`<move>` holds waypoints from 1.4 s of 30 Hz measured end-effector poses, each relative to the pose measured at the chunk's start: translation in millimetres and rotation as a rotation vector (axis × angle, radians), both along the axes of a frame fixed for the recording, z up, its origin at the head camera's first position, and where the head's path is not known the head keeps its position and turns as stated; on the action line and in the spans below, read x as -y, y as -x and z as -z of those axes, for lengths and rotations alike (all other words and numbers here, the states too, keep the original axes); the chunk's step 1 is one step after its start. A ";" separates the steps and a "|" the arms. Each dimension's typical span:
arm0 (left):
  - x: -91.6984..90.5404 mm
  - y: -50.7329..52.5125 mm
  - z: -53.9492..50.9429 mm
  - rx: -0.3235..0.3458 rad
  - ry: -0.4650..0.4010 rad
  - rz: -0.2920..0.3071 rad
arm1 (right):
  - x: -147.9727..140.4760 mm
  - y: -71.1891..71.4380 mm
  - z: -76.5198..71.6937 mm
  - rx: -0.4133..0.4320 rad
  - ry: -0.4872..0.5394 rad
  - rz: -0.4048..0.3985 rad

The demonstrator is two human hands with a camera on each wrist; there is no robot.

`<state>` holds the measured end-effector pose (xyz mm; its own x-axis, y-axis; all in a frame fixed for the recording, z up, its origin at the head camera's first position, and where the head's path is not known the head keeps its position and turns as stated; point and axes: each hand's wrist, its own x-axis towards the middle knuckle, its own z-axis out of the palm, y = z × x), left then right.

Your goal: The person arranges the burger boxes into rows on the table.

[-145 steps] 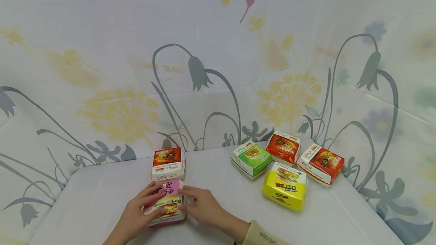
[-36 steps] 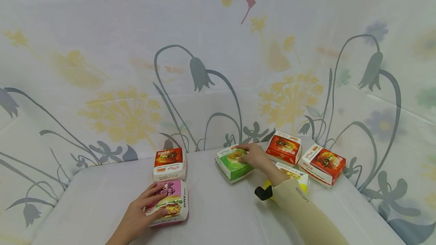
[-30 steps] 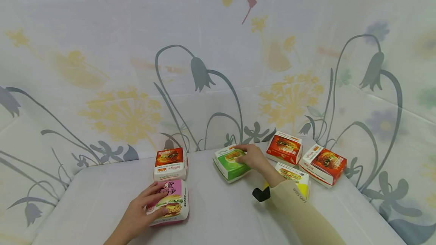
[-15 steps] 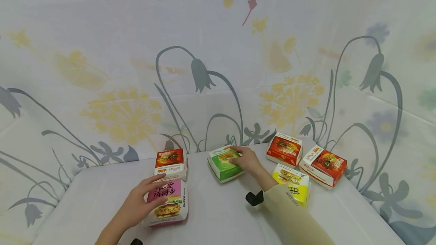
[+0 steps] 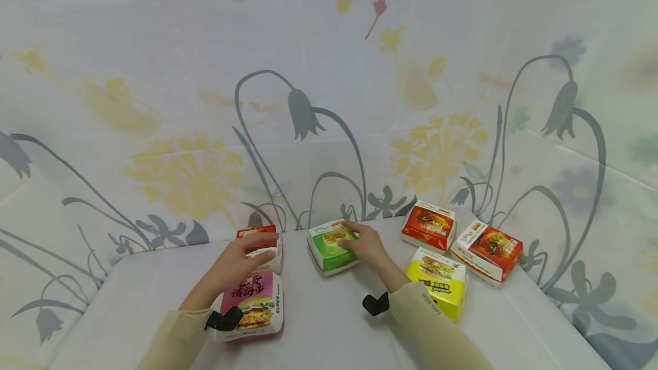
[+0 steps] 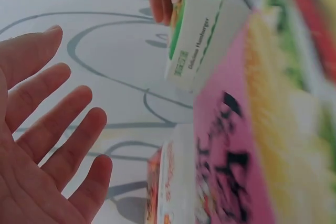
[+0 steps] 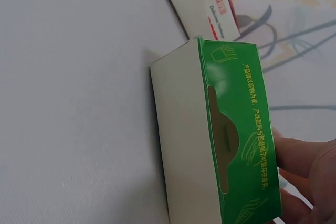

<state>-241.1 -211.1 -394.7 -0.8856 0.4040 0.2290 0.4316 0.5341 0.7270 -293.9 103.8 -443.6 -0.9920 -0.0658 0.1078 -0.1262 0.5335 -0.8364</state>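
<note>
A: What has moved since the earlier frame?

B: The green box (image 5: 326,251) has shifted left along the surface (image 5: 319,324), the right hand (image 5: 369,245) with it. The left hand (image 5: 233,264) has come off the pink box (image 5: 260,305) and now hangs over the red-and-white box (image 5: 271,265) beyond it.

A: Condition of the fingers?

B: Right: clamped on the green box toward its right end, thumb on the lid, forefinger at the far edge. Left: spread apart, holding nothing; the left wrist view shows the palm.

A: Position of the green box?

B: On the surface, between two boxes at left and three at right; near the red-and-white box, a gap remaining.

A: Its appearance?

B: Green and white, burger picture on top. One white side reads "Delicious Hamburger". A green side shows a cut slot, yellow lettering and line drawings.

A: Containers?

B: Six cartons, all closed, contents hidden. The right-hand group: the yellow box (image 5: 439,285), the rear red box (image 5: 430,222) and the far-right red box (image 5: 490,249).
</note>
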 end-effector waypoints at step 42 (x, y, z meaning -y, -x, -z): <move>-76.4 51.8 22.6 0.235 -0.028 0.048 | 5.0 -7.2 5.4 -0.119 -0.031 0.018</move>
